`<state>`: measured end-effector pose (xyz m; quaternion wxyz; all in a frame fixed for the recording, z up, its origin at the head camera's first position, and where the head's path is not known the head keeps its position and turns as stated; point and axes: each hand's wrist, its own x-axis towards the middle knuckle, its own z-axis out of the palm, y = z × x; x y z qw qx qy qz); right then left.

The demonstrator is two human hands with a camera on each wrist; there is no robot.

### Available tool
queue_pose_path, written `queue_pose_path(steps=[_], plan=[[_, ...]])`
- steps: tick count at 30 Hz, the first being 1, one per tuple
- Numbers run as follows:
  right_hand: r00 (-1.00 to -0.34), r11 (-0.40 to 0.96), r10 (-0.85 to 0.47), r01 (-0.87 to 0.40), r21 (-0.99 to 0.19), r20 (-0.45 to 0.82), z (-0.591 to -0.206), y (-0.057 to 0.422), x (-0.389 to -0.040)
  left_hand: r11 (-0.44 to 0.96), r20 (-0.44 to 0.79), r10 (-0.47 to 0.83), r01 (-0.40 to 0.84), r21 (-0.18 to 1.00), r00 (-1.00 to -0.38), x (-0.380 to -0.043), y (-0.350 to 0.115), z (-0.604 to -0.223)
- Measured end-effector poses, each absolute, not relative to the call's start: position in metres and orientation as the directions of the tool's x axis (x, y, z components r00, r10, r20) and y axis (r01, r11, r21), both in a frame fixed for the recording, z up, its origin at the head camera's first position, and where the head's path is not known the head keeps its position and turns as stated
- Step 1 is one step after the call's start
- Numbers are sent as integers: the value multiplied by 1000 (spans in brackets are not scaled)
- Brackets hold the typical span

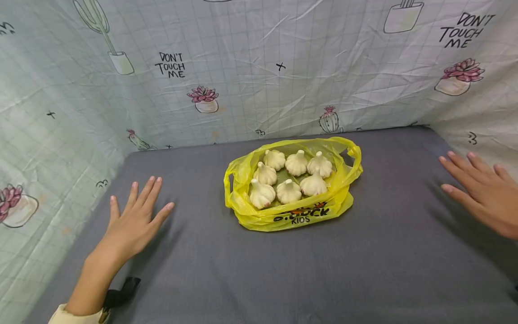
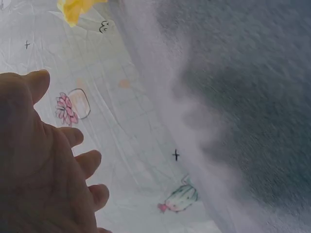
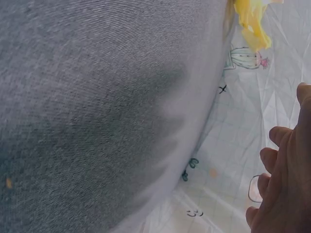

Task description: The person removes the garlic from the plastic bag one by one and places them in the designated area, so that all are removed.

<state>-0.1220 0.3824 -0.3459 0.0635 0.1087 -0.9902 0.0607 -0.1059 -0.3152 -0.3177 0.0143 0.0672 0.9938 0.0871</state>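
Behind the yellow plastic carrier bag (image 1: 259, 220), one white sheet (image 1: 251, 54) printed with cacti and succulents is hanging as a backdrop, folding round both sides too. Beneath the bag, one grey cloth (image 1: 243, 270) is lying flat, likely serving as a plain ground. The bag is slumping low with its mouth gaping upward, two loop handles (image 1: 357, 155) lying at its left and right ends, seemingly so that everything inside is showing. The left hand (image 1: 133, 225) is hovering well to the left of the bag and the right hand (image 1: 481, 193) well to its right, two in all. Both are holding nothing, fingers straight and fanned, palms facing down; standing off, they are leaving the bag in full sight. Left of the bag and nearer, one cream cuff (image 1: 77, 316) is showing. Inside the bag, seven white garlic bulbs (image 1: 296, 163) are sitting in a loose ring: three at the back, one at the left, three along the front.
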Motion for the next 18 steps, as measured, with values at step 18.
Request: queue_pose_path(steps=[18], plan=[[-948,937,-287,-308,-165,139,-346,376,-129,945,7,187,182,272,-982,-116,-284,-309]])
